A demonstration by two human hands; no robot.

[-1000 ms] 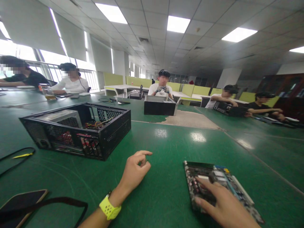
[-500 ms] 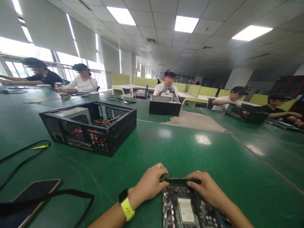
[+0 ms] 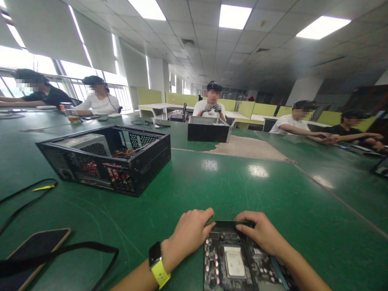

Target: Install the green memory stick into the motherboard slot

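A motherboard [image 3: 220, 241] lies on the green table before me, with a square silver processor [image 3: 234, 262] near its middle. Along its far edge runs a thin green RAM stick [image 3: 226, 222], lined up with the dark memory slots. My left hand [image 3: 192, 230] pinches the stick's left end between thumb and fingers; a watch with a yellow strap is on that wrist. At the other end, my right hand [image 3: 262, 232] grips the stick in the same way, its forearm passing over the board's right side. Whether the stick sits inside a slot cannot be made out.
An open black computer case [image 3: 106, 161] stands to the left. A phone [image 3: 39, 254] and black cable [image 3: 100, 247] lie at lower left. Across the table a gloved co-worker [image 3: 212, 106] sits behind another case [image 3: 208, 130]. Other people sit at both sides.
My view has shifted slightly. The RAM stick now shows mostly its narrow edge, still in both hands. At right, a co-worker's dark case has moved to the frame's edge.
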